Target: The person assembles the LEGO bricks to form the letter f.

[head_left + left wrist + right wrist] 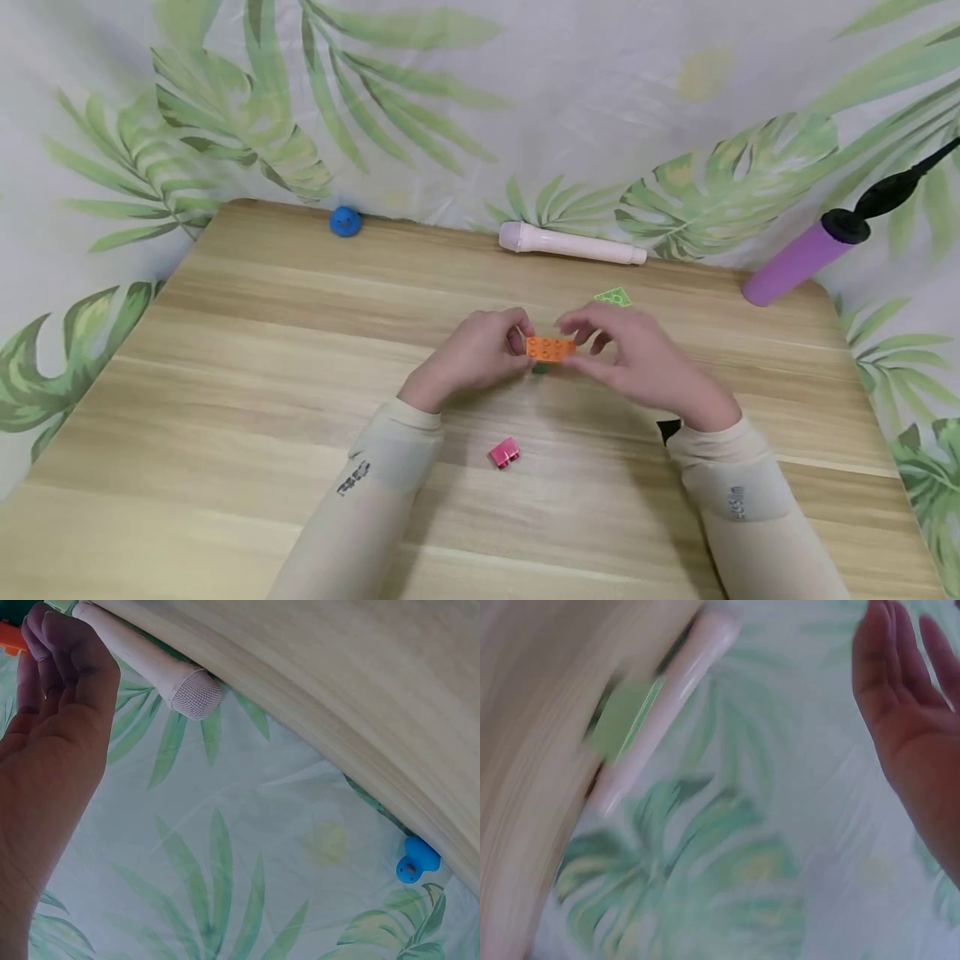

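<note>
My left hand (480, 346) pinches the left end of an orange toy building brick (547, 349), which has rows of studs on top. A dark green piece (540, 367) shows just under it; whether the two are joined cannot be seen. In the left wrist view, the fingers curl at the orange brick (11, 637). My right hand (637, 354) is at the brick's right end, its fingers bent and spread apart, the thumb close to the brick. The right wrist view shows this hand (907, 712) blurred, with no brick visible there.
A pink-red brick (504, 452) lies near my left sleeve. Beyond my right hand is a light green brick (613, 297). Along the back edge stand a blue toy (345, 222), a pale pink microphone (573, 243) and a purple pump (798, 265). A black object (668, 430) peeks out beside my right sleeve.
</note>
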{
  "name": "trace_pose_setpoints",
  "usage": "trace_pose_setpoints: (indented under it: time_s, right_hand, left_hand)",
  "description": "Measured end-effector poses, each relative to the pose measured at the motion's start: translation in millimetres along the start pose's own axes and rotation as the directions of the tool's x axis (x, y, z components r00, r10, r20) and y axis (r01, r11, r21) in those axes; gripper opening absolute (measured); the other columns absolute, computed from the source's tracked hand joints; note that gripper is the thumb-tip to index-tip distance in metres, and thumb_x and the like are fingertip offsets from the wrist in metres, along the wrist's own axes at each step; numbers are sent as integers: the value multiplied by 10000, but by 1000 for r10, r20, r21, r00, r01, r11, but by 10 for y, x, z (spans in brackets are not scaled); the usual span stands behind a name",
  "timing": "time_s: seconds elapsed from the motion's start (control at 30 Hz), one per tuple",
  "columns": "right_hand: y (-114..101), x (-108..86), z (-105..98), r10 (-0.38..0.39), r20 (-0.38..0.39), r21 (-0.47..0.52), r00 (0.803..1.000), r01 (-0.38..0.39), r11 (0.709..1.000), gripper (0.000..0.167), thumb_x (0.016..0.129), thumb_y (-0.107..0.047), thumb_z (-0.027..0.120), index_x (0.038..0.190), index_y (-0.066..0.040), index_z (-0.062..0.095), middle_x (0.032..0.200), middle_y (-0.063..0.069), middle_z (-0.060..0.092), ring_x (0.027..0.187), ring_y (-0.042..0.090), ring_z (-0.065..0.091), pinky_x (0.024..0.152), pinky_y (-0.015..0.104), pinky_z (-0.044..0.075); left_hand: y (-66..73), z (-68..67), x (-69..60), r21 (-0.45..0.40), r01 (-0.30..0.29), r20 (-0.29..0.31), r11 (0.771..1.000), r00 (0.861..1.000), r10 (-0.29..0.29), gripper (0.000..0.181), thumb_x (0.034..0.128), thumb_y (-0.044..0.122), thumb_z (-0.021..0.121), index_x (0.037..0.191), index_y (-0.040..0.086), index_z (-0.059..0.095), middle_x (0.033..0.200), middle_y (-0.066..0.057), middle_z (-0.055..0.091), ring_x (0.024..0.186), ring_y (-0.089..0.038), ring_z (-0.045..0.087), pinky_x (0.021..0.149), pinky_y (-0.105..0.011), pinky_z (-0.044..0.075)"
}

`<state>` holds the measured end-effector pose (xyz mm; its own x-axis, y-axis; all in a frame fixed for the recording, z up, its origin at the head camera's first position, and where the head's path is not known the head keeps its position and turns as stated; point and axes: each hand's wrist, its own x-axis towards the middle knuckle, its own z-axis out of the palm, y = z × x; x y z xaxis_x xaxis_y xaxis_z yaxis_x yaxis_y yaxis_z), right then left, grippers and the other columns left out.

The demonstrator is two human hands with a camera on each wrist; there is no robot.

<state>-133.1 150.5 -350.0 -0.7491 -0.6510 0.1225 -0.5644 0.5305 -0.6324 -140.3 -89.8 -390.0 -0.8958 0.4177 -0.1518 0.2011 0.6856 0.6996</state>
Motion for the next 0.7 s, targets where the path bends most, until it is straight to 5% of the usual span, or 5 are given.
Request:
trace_pose_setpoints:
  time_s: [0.1,0.3,0.53,0.7]
  right_hand:
    - [-165,4,156,-36,167,-13,985,39,999,373,934,-163,822,1281,-93,704,1140,25,739,975,177,697,858,357,590]
    - [-419,-12,578,-131,406,-110,904,191,975,329,942,-174,798,1257,-132,717,1170,-17,704,1076,129,642,989,345,540]
    - [-462,-30,831,-133,467,-226,874,263,938,201,918,-140,814,1084,-211,726,1030,-74,645,943,66,583,845,263,534]
    - [-396,2,665,-140,447,-110,883,210,972,163,935,-147,783,1066,-205,703,978,-98,625,915,65,571,847,262,514]
  left_hand:
    - [8,-7,21,5,-20,-2,1000,1000,20,263,941,191,798,1161,118,675,963,-6,719,865,-170,652,816,-324,543]
    - [22,-18,29,12,-16,14,1000,1000,16,253,955,180,787,1169,123,665,956,-1,709,866,-162,650,807,-315,536]
    - [15,-17,7,18,-8,11,1000,1000,8,242,959,189,792,1156,134,663,947,0,700,834,-158,635,756,-295,510]
    - [-3,-12,-5,20,-3,8,1000,1000,2,241,954,179,795,1152,132,666,942,-2,705,845,-160,643,773,-303,519]
